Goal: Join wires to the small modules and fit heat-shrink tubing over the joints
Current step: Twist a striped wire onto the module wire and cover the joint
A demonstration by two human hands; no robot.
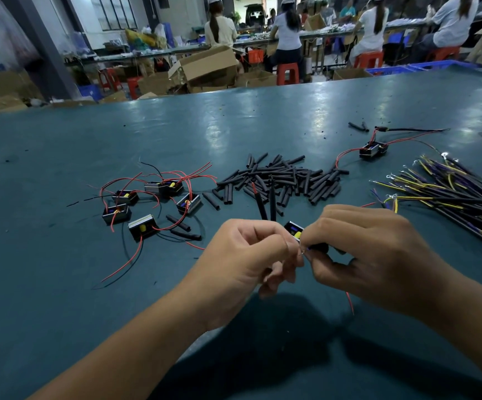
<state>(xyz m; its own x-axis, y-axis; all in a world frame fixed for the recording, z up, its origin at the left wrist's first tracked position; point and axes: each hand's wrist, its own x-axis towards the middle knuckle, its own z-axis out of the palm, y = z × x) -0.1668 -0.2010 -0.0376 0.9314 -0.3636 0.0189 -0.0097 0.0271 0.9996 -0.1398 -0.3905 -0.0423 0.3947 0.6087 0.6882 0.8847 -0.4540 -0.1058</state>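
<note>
Ahead of my hands the tube pile (280,180) blocks the middle. Modules (150,203) with trailing red wires crowd my left, the wire bundle (447,194) my right. Beyond them the table (234,125) lies open.

Eight modules (117,214), two hands (245,255), four seated workers (287,33).

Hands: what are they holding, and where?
Left hand and right hand pinch thin wire ends beside a small module held between them.

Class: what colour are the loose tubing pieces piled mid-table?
Black tubing pieces, clearest in the head view.
</note>
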